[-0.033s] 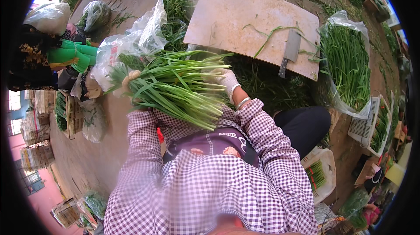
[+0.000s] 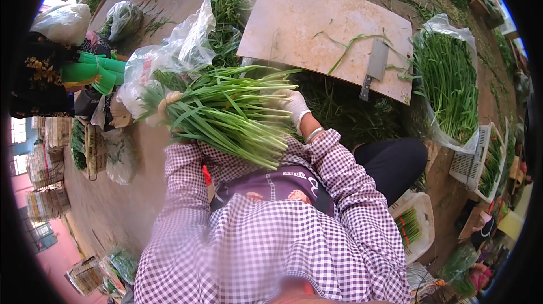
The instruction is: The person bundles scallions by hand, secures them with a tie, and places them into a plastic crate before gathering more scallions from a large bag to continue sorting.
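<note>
A large bunch of long green chives (image 2: pixel 226 108) lies across my lap, leafy tips to the left and pale stalk ends to the right. My left hand (image 2: pixel 168 102) wraps its fingers round the bunch near the leafy end. White-gloved, my right hand (image 2: pixel 295 107) is against the pale stalk ends; its fingers are mostly hidden behind them. A cleaver (image 2: pixel 376 63) with a dark handle rests on the pale board (image 2: pixel 305 18) beyond my hands. Loose green stalks (image 2: pixel 348 49) lie beside its blade.
Right of the board stands an open plastic bag of upright chives (image 2: pixel 447 83), near a white crate (image 2: pixel 470 159). Clear bags of greens (image 2: pixel 223 35) sit left of the board. A white basket (image 2: pixel 421 230) holds tied bunches. Another person's green sleeve (image 2: pixel 102 72) shows at far left.
</note>
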Tool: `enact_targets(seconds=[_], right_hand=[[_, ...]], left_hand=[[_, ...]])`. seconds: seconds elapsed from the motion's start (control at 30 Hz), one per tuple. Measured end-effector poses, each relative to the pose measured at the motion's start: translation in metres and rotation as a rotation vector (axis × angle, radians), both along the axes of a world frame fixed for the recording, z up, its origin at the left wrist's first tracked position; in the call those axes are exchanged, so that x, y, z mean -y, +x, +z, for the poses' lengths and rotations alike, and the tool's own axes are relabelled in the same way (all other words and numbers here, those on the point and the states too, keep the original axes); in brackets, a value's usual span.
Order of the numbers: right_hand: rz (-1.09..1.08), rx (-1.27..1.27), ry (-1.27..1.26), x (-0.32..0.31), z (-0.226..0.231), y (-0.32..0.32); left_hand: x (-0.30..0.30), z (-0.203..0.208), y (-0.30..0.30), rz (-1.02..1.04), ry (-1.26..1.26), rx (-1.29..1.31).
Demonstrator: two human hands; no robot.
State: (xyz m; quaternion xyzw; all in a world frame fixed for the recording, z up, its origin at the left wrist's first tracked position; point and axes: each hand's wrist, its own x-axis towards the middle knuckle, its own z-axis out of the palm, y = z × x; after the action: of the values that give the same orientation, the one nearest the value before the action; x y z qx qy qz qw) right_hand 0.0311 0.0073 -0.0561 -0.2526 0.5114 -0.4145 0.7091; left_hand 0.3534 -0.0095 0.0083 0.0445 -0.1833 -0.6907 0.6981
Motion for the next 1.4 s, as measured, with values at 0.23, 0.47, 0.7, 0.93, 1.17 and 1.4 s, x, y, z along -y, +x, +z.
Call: enact_targets(seconds=[0.23, 0.47, 0.7, 0.93, 1.17, 1.4], right_hand=[[-0.110, -0.519, -0.016, 0.006, -0.064, -0.057], [-0.044, -0.537, -0.579, 0.015, 0.036, -0.050], [0.034, -0.789, -0.742, 0.027, 0.016, -0.043], [-0.064, -0.848, -0.450, 0.020, -0.012, -0.094], [0.244, -1.242, -0.356, 0.029, 0.030, -0.089], [0.343, -0.582, -0.753, 0.078, 0.006, -0.051]], left_hand=[[0.016, -0.024, 0.021, -0.067, -0.050, -0.209], [0.015, -0.015, 0.021, -0.109, -0.021, -0.152], [0.011, 0.004, -0.003, -0.063, -0.004, -0.171], [0.016, -0.014, 0.013, -0.108, -0.083, -0.151], [0.017, -0.019, 0.004, -0.088, -0.121, -0.245], [0.022, -0.025, 0.015, -0.058, -0.127, -0.172]])
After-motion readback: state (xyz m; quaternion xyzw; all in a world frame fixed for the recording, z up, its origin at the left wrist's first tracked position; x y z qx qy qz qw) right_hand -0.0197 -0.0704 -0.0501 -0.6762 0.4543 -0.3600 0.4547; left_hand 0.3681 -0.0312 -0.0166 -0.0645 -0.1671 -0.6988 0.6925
